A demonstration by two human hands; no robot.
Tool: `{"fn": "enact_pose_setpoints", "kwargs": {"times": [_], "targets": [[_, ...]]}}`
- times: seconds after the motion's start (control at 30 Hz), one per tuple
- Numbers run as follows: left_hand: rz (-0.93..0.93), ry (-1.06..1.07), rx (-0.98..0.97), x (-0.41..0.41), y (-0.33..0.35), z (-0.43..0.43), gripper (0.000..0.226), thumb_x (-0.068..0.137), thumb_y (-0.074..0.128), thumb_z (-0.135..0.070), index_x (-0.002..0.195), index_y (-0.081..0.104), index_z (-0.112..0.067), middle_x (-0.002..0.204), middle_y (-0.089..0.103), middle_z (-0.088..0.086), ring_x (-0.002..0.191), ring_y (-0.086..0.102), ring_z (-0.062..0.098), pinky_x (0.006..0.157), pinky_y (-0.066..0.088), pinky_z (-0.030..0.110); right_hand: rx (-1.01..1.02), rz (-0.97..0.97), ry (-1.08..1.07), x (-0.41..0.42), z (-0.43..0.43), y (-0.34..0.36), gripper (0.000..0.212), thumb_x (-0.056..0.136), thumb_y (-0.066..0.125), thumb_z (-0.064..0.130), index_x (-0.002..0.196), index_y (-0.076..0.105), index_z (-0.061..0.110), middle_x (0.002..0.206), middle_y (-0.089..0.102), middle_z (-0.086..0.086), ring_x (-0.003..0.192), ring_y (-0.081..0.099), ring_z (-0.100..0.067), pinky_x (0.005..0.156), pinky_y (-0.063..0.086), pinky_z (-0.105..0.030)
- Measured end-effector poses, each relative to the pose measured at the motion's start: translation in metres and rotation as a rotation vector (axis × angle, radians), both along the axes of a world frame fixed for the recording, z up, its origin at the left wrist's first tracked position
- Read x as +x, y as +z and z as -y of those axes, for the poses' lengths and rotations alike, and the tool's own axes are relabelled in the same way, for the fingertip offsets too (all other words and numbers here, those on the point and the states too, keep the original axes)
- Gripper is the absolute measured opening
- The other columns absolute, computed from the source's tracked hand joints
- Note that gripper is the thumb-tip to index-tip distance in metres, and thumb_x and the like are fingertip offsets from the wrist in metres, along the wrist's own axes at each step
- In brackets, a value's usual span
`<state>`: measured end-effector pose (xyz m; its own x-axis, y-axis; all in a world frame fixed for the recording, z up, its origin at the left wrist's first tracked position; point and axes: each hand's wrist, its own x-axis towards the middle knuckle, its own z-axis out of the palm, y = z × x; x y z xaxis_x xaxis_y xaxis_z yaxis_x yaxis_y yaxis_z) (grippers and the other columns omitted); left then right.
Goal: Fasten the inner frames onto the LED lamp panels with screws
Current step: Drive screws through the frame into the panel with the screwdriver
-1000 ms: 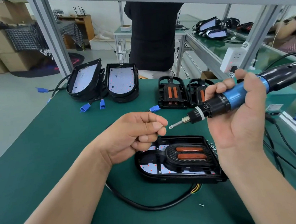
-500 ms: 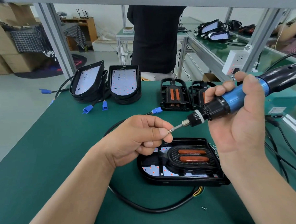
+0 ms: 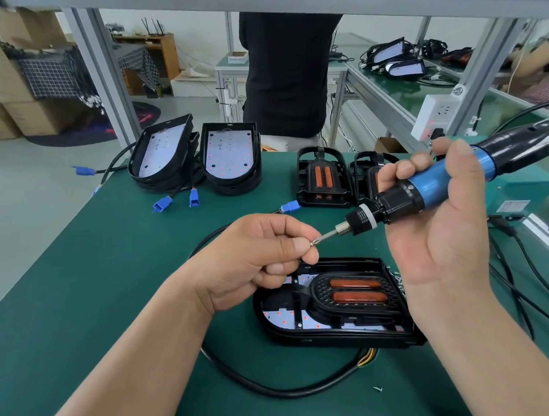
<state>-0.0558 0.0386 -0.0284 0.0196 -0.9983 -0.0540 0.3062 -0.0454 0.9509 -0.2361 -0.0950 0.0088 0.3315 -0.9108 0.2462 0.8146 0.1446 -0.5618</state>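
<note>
**Screw being set on the driver bit.** A small screw [image 3: 313, 242] is pinched between thumb and forefinger of the left hand [image 3: 253, 259], the other fingers curled, and is met by the bit of the electric screwdriver [image 3: 424, 187]. The screwdriver is gripped in the right hand [image 3: 440, 246], fingers wrapped round its blue barrel. The LED lamp panel [image 3: 282, 318], with the inner frame [image 3: 354, 294] seated in it, lies flat on the green table [image 3: 80, 281] at 5 o'clock of the left hand. Bare panels [image 3: 229, 153] are seen at 11 o'clock, a loose screw [image 3: 377, 388] at 6 o'clock.
</note>
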Motion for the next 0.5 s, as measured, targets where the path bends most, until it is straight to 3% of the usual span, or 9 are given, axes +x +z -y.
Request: {"fn": "enact_pose_setpoints", "kwargs": {"times": [0.27,0.5], "targets": [[0.110,0.067,-0.005,-0.0001,-0.0002,-0.0003,0.011,0.092,0.069,-0.007,0.098,0.077,-0.011,0.085,0.071,0.013,0.053,0.032,0.010,0.043,0.029,0.014,-0.016,-0.055,0.004,0.0019,-0.0002,0.0001,0.020,0.106,0.064,0.030,0.111,0.055,0.013,0.086,0.057,-0.002,0.076,0.059,-0.018,0.092,0.056,-0.040],[0.179,0.111,-0.001,0.0002,-0.0020,0.0007,0.009,0.090,0.071,-0.011,0.096,0.077,-0.014,0.083,0.071,0.014,0.052,0.032,0.010,0.044,0.030,0.015,0.092,-0.100,0.002,0.0038,0.0032,-0.0041,0.029,0.101,0.071,0.035,0.106,0.056,0.012,0.085,0.059,-0.004,0.076,0.063,-0.019,0.092,0.060,-0.043]]}}
